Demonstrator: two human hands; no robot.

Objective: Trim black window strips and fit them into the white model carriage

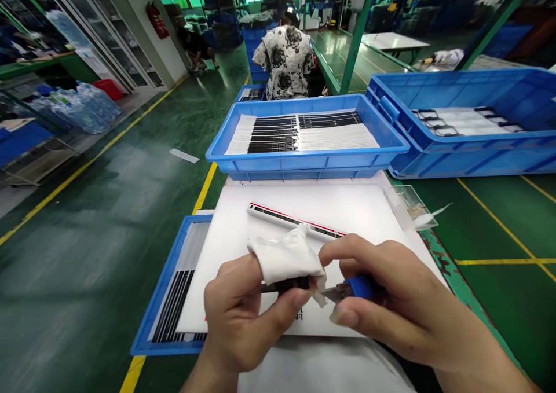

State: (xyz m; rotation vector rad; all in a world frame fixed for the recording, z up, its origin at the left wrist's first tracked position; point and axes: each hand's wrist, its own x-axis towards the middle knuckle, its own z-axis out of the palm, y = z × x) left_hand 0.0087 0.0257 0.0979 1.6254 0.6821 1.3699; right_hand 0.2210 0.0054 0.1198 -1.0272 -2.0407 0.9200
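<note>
My left hand (pixel 249 315) is closed around a small black part (pixel 284 284), with a white cloth (pixel 286 257) wrapped over its index finger. Blue-handled and metal-tipped, a knife-like tool (pixel 362 287) is held in my right hand (pixel 391 294). Its tip points at the black part near my left thumb, and the right index finger is by the cloth's edge. Whether the tip touches the part cannot be made out. Behind the hands, a white scale ruler (pixel 286 216) with a red line lies slanted on the white board (pixel 356 202).
Beyond the board, a blue tray (pixel 304 160) holds rows of black strips. Another blue tray (pixel 160 289) sits lower left. Large blue bins (pixel 469 144) stand at the right, beside a small clear box (pixel 410 199). A person in a patterned shirt (pixel 286 60) sits ahead.
</note>
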